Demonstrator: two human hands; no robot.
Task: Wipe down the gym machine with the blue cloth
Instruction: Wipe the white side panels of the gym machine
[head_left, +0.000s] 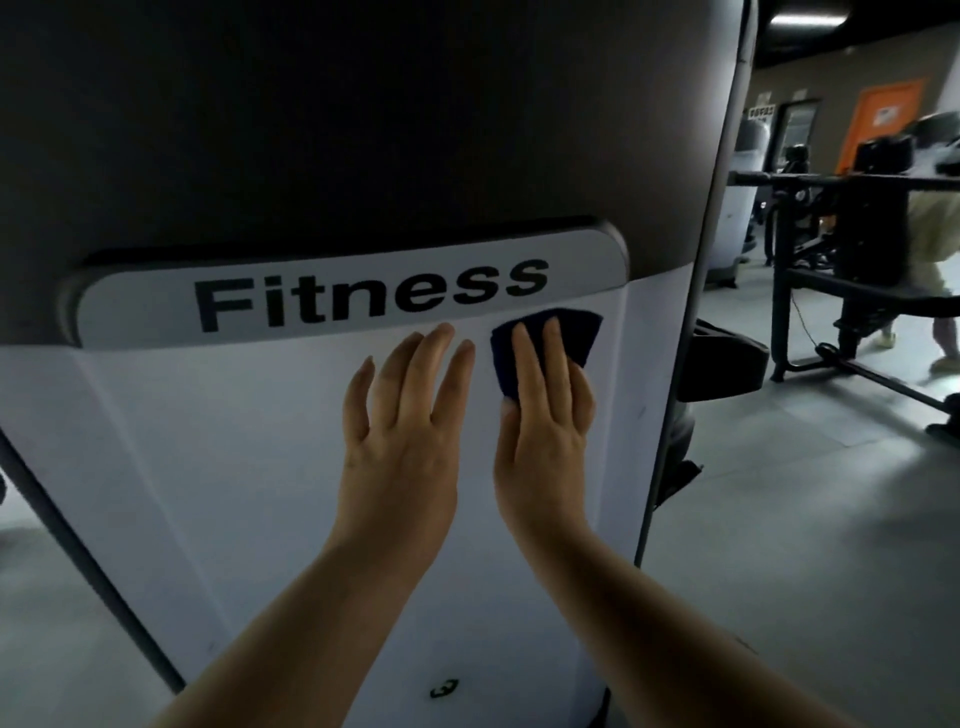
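The gym machine's white shroud panel (218, 457) fills most of the head view, with a dark upper section and a raised badge reading "Fitness" (363, 296). My right hand (545, 415) presses the folded dark blue cloth (582, 332) flat against the white panel just below the right end of the badge, fingers straight over it. To its left, my left hand (410, 415) lies flat on the panel with straight, spread fingers, its fingertips just under the badge, holding nothing.
The panel's right edge (691, 322) runs down beside my right hand. Beyond it are a black seat pad (727, 369), a black machine frame (841, 291) and a person in light clothes (930, 244) on grey floor. An orange door (883, 114) stands at the back.
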